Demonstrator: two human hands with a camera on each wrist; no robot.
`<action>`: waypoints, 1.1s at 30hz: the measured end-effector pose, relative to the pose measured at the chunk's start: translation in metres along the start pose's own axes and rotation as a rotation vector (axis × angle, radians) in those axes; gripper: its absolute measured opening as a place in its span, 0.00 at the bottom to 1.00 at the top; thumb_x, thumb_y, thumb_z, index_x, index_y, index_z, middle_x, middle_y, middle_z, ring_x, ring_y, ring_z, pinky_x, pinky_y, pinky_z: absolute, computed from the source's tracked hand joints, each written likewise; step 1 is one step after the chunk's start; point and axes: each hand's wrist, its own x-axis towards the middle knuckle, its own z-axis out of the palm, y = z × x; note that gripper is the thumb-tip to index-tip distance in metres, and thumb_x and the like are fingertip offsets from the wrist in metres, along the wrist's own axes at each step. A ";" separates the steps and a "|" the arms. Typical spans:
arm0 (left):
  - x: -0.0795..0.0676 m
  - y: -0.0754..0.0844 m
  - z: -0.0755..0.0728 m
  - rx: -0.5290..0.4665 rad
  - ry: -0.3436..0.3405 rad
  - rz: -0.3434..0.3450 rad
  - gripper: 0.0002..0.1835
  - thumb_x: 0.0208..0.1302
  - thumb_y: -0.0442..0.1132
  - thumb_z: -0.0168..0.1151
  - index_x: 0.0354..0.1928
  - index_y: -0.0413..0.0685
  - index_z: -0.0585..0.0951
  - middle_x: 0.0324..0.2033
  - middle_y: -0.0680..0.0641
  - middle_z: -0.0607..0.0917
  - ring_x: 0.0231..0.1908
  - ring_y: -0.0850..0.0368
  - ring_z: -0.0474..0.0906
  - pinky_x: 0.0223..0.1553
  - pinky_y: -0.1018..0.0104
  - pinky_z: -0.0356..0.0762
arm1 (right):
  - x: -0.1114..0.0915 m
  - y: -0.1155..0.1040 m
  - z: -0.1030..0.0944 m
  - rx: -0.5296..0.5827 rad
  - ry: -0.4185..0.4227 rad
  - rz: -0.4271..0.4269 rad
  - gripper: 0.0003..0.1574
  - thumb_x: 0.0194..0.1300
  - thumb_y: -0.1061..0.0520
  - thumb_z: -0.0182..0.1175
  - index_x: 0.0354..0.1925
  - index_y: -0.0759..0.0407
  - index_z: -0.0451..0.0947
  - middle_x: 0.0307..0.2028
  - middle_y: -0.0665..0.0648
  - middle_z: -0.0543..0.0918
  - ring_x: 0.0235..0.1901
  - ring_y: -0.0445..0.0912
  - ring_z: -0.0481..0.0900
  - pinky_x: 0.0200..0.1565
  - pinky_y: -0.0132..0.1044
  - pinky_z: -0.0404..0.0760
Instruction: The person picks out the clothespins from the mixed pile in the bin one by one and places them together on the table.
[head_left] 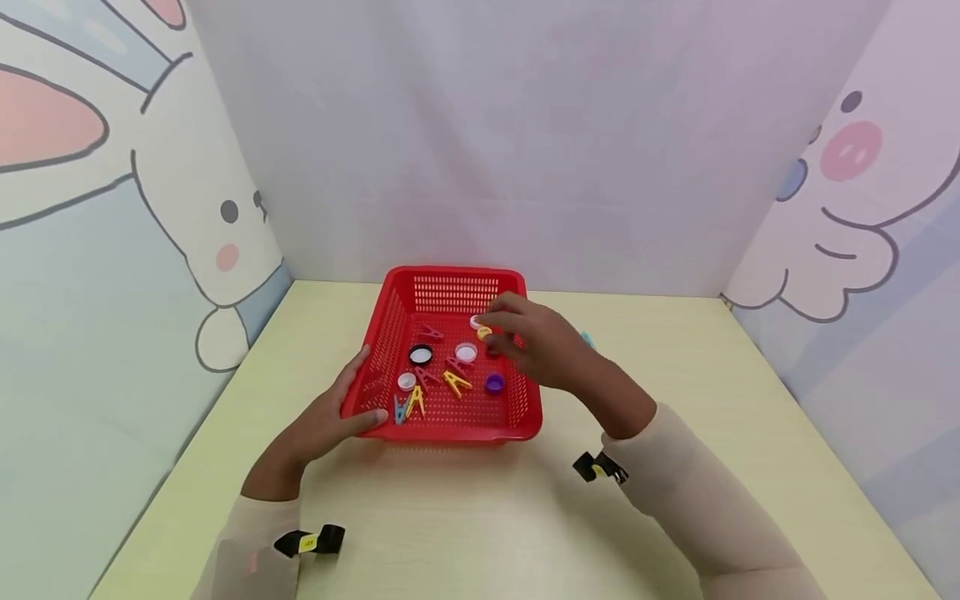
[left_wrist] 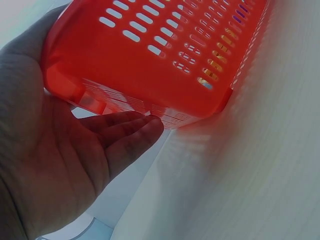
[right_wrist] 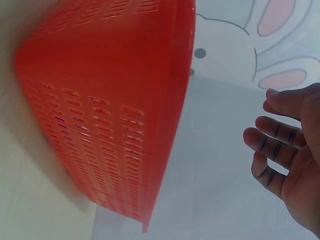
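A red plastic basket (head_left: 450, 433) with slotted walls stands on the table. My left hand (head_left: 330, 421) holds its near left corner, thumb over the front rim and fingers along the outer left side. Over the basket's right side hovers my right hand (head_left: 542, 346); the right wrist view shows its loosely bent fingers (right_wrist: 270, 145) with nothing between them. Inside lie pink clothespins (head_left: 459, 367), yellow clothespins (head_left: 454, 383) and a blue clothespin (head_left: 401, 410). Several bottle caps lie among them, including a purple cap (head_left: 494, 383), a black-rimmed cap (head_left: 421, 356) and a yellow cap (head_left: 484, 333).
On the pale table (head_left: 675, 375), a small teal object (head_left: 588, 339) shows partly behind my right forearm. A plain wall (head_left: 487, 167) rises behind the basket, with cartoon-printed panels at both sides. Each sleeve carries a black strap (head_left: 307, 542).
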 end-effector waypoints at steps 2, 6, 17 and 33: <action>0.000 0.000 0.000 0.002 0.003 -0.003 0.66 0.64 0.47 0.78 0.90 0.66 0.38 0.79 0.33 0.64 0.76 0.27 0.65 0.52 0.48 0.93 | 0.011 -0.008 0.000 0.003 -0.083 -0.012 0.26 0.66 0.58 0.78 0.61 0.55 0.88 0.56 0.55 0.86 0.50 0.47 0.87 0.48 0.40 0.93; -0.001 -0.001 -0.001 0.001 0.001 -0.009 0.66 0.65 0.46 0.78 0.90 0.65 0.38 0.79 0.33 0.64 0.76 0.26 0.65 0.52 0.48 0.93 | 0.031 -0.024 0.005 -0.049 -0.240 -0.023 0.29 0.65 0.51 0.80 0.63 0.51 0.88 0.56 0.52 0.87 0.51 0.44 0.87 0.50 0.37 0.92; 0.000 0.000 -0.002 0.002 -0.001 -0.014 0.67 0.64 0.48 0.79 0.90 0.65 0.38 0.80 0.33 0.63 0.77 0.26 0.64 0.52 0.47 0.93 | 0.079 -0.035 0.003 -0.040 -0.487 -0.053 0.22 0.74 0.48 0.73 0.63 0.48 0.89 0.55 0.47 0.91 0.54 0.41 0.86 0.59 0.36 0.89; 0.001 0.000 -0.002 0.004 -0.005 0.008 0.67 0.63 0.46 0.80 0.90 0.64 0.39 0.80 0.34 0.63 0.77 0.26 0.63 0.52 0.49 0.93 | 0.130 -0.017 0.011 0.120 -0.387 -0.049 0.19 0.76 0.55 0.70 0.62 0.55 0.89 0.56 0.55 0.90 0.53 0.45 0.87 0.59 0.38 0.90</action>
